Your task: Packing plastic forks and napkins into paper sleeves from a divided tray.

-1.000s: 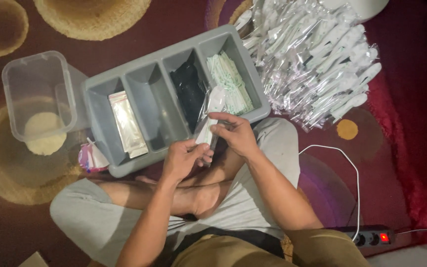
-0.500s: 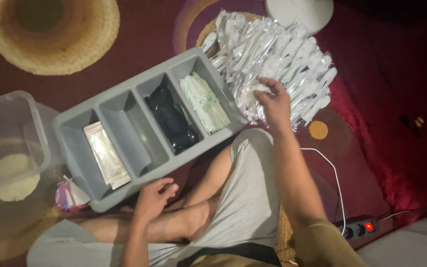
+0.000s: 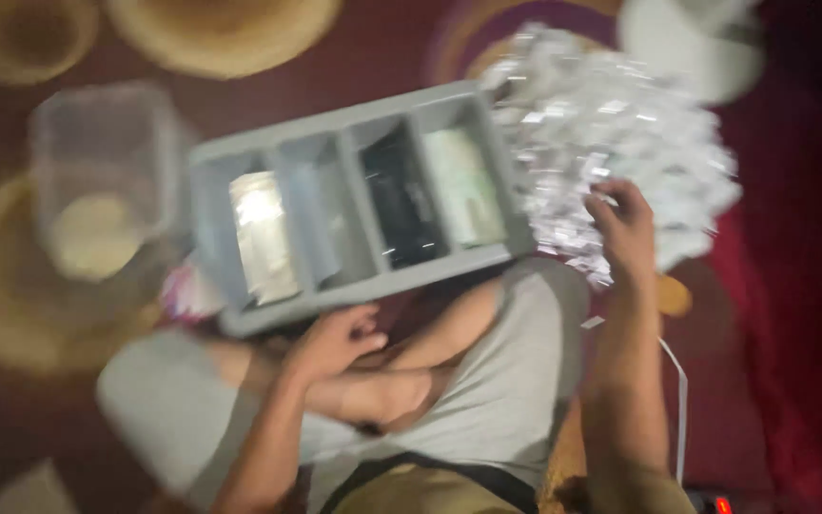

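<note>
The right hand (image 3: 625, 228) reached into the heap of clear-wrapped white packets (image 3: 611, 143), fingers curled on one — grip blurred; the left hand (image 3: 335, 338) lay loosely closed, empty, beside the grey four-compartment plastic tray (image 3: 354, 205).

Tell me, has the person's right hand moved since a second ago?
Yes. The right hand left the near edge of the grey tray and now rests on the pile of clear wrapped packets right of it.

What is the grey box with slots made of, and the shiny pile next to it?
The grey tray looks like matte moulded plastic: smooth, even walls, no grain. The pile of packets the right hand touches looks like thin clear plastic film, glinting white; blur leaves that unsure.
</note>
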